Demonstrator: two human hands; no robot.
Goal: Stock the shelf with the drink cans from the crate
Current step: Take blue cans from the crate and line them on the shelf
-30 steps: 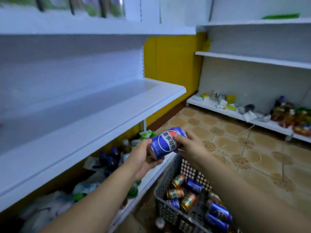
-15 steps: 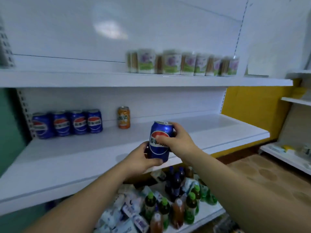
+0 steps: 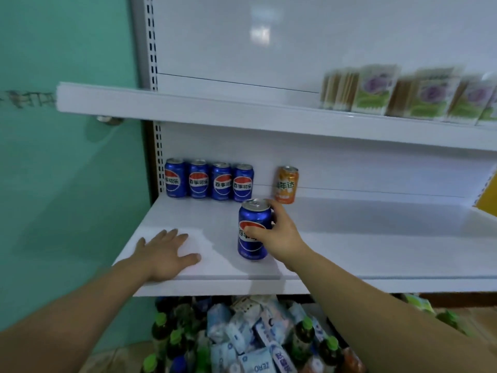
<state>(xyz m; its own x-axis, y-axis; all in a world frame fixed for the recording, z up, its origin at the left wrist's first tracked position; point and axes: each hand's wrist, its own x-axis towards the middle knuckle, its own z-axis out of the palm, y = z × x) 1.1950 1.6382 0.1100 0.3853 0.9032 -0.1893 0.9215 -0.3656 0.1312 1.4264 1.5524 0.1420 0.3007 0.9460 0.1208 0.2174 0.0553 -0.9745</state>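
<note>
We have set the can (image 3: pixel 252 230) down upright near the front edge of the shelf (image 3: pixel 349 238), our right grip (image 3: pixel 277 235) still curled round it, the left grip (image 3: pixel 164 251) released and flat by the front-left corner; it likely wants sliding back beside the blue row (image 3: pixel 209 181).

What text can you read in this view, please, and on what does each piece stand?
"百事可乐": the four blue cans at the back.
"百事", the rest under the right hand: held blue can.
"年达": orange can.
"ZERO", upside down: pale blue packet below.
Too blurred to read: cartons above, wall marking.
</note>
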